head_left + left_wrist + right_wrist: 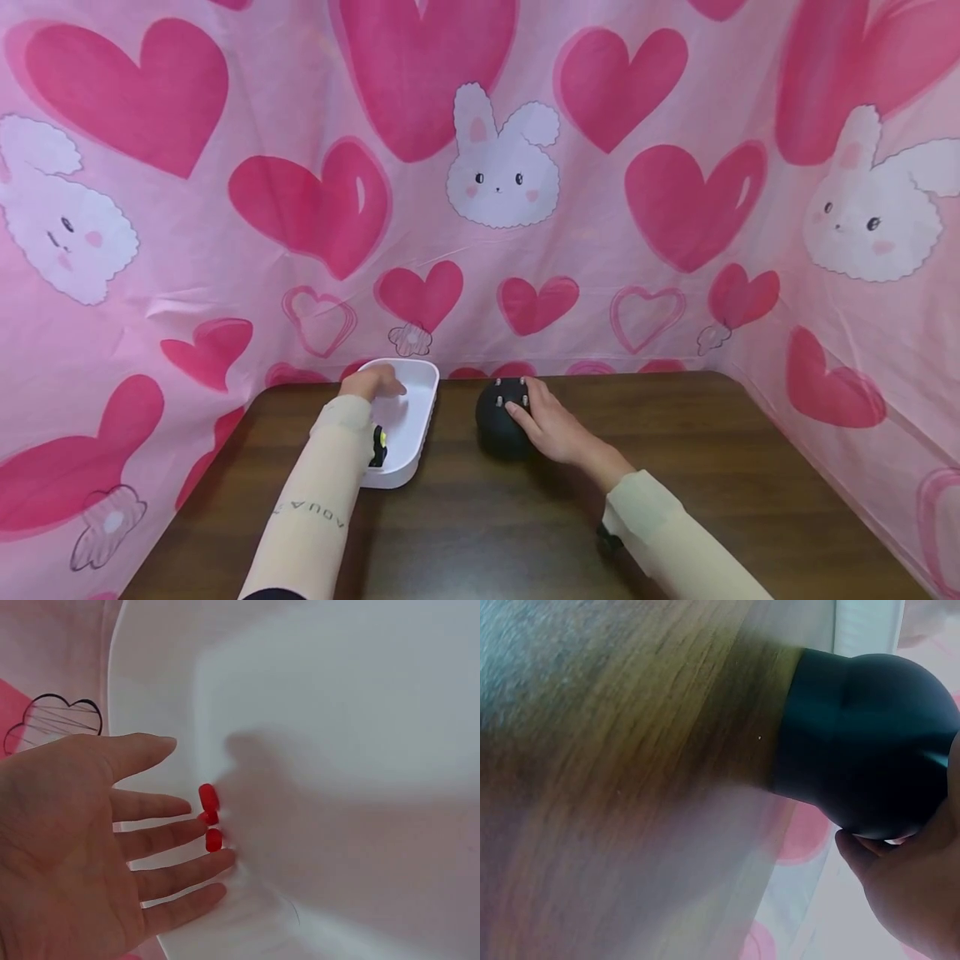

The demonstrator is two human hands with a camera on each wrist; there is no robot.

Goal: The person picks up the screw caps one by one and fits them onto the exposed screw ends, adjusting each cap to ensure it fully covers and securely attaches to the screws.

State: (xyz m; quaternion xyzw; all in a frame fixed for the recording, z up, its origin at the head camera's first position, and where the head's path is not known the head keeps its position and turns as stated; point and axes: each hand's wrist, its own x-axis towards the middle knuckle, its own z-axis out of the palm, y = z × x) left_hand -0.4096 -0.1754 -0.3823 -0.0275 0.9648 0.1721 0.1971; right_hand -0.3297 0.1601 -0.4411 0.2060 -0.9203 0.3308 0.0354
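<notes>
The ball (501, 437) stood on the table (465, 542); it looked stiff, slippery and best held round its bulge, where the right hand (558, 427) gripped it. The left hand (82, 840), fingers spread, was by red pieces (208, 796) in the tray (412, 408).

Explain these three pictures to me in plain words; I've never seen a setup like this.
There is no machine here, just a person's bare left hand and right hand. The wide picture comes from a camera worn on the head, looking forward and down. The other two come from cameras worn on the wrists, each watching its own hand.

On the brown table are a white tray and a black rounded object with small pegs on top. The right hand grips the black object's side. The left hand is inside the tray, fingers spread beside small red pieces; whether it touches them is hard to tell. Behind hangs a pink cloth.
</notes>
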